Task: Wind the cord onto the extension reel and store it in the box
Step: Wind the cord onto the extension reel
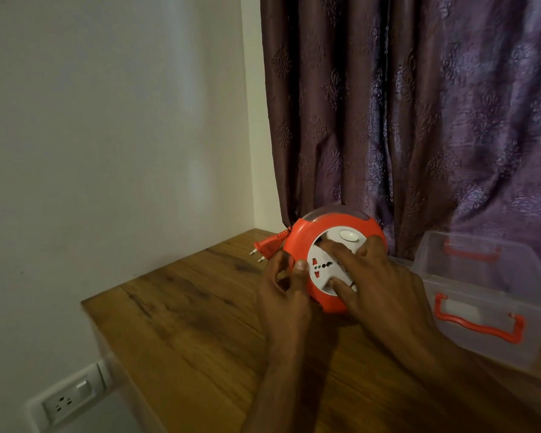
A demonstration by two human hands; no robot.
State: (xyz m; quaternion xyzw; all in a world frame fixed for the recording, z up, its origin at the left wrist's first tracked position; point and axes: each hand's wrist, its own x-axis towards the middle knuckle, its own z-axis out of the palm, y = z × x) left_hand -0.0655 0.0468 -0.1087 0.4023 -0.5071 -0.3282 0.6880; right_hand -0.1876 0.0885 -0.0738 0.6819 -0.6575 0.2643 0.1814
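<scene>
Now the left hand (283, 284) pinches the orange extension reel (331, 264) by its rim above the wooden table (181, 323), steadying it, while right fingers (341, 284) spread across the white hub (winding, presumably); plug (266, 246) nearly home, clear box (487, 295) waiting alongside.

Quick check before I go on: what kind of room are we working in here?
Most likely a room in a home, perhaps a bedroom or study. A heavy purple patterned curtain hangs behind a wooden table pushed into a plain white corner, and a domestic wall socket sits low on the wall.
</scene>
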